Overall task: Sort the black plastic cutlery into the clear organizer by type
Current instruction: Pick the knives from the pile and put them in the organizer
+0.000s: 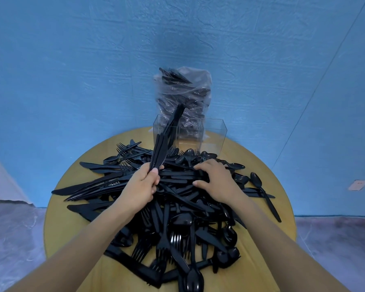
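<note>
Forks and spoons (177, 249) are lying tangled nearest the viewer, part of a mixed cutlery heap covering the round wooden table (261, 239). Left hand (142, 184) is clenching a bundle of knives (160, 152), blades fanned upward, probably gathering one type before depositing. Right hand (216, 180) is pressing curled fingers into the pile, seemingly pinching another piece. Clear organizer (214, 135) is standing beyond the heap, its left compartment already holding knives, before a bag of cutlery (183, 91).

Bare forearms, no sleeves visible
</note>
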